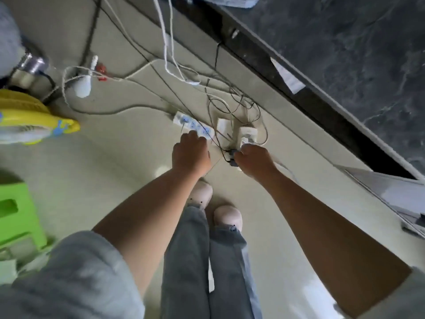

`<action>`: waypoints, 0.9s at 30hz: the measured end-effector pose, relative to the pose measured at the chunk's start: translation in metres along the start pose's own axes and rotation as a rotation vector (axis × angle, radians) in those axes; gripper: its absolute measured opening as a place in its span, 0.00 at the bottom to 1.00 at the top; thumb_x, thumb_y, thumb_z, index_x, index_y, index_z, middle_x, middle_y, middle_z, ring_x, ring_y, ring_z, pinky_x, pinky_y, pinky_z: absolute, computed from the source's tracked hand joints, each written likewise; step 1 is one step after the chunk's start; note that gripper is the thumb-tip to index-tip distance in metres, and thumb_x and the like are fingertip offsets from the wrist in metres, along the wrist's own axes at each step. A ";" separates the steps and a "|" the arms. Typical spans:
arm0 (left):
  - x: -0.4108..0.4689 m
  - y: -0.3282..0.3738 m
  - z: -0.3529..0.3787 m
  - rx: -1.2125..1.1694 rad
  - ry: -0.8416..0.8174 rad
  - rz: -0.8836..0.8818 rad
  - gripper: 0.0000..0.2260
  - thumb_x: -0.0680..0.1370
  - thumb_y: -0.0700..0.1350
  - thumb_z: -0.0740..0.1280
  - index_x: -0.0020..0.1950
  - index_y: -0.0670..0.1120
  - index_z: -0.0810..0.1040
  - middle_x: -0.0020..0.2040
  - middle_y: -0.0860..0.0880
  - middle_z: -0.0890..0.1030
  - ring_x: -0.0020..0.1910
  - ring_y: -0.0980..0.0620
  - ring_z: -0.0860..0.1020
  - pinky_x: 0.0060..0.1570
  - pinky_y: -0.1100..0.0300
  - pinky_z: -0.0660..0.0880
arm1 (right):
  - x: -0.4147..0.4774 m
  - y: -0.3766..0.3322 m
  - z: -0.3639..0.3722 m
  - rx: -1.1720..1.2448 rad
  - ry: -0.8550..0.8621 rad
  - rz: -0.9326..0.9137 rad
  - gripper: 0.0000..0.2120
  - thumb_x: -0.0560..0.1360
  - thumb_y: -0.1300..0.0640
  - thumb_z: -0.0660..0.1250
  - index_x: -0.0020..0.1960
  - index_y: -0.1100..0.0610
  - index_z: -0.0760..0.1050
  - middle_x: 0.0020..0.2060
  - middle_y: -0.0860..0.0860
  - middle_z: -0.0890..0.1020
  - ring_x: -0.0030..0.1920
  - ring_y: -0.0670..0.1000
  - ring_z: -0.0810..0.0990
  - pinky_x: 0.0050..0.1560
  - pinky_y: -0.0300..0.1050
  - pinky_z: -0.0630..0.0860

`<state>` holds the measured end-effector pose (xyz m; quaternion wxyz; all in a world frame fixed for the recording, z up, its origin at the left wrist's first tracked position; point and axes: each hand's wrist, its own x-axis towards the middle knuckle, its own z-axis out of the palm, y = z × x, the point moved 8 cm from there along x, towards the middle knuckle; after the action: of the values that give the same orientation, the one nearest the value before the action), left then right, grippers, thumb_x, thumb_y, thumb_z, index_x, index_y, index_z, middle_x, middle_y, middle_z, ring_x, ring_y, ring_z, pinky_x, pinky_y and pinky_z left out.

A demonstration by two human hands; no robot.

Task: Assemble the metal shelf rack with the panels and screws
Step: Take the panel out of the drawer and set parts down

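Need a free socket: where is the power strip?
Head view, centre: the white power strip lies on the floor, its near end at the left hand.

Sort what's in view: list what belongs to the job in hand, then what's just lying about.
In hand: left hand on the power strip; right hand holding the dark plug. No shelf panels or screws are in view.

Lying about: green stool; yellow plastic item; loose white cables; white adapter.

No legible text anywhere, perhaps through blur.
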<state>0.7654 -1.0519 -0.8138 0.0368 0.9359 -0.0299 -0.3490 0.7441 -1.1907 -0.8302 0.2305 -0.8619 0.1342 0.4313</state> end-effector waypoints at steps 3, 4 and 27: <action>-0.052 -0.056 0.014 -0.106 -0.023 -0.181 0.13 0.79 0.44 0.57 0.59 0.39 0.73 0.58 0.41 0.72 0.59 0.43 0.70 0.53 0.52 0.71 | -0.025 -0.042 0.020 -0.237 -0.057 -0.149 0.17 0.78 0.53 0.54 0.60 0.60 0.73 0.59 0.59 0.76 0.64 0.60 0.70 0.60 0.48 0.68; -0.074 -0.074 0.019 -0.154 -0.037 -0.235 0.14 0.78 0.44 0.57 0.60 0.39 0.73 0.58 0.41 0.72 0.60 0.43 0.70 0.54 0.53 0.71 | -0.036 -0.056 0.030 -0.333 -0.095 -0.203 0.16 0.79 0.55 0.54 0.63 0.60 0.71 0.61 0.58 0.75 0.65 0.60 0.69 0.61 0.47 0.66; -0.651 -0.290 0.331 -0.800 0.054 -0.991 0.17 0.79 0.45 0.55 0.68 0.46 0.64 0.67 0.46 0.67 0.65 0.48 0.66 0.60 0.56 0.66 | -0.462 -0.214 0.517 -1.146 -0.414 -0.978 0.14 0.81 0.58 0.51 0.57 0.64 0.71 0.55 0.61 0.77 0.57 0.59 0.75 0.51 0.46 0.69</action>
<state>0.0659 -0.7260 -0.6649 0.2183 0.7612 0.5400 -0.2851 0.2102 -0.7268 -0.6674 -0.0664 -0.7096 -0.5505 0.4347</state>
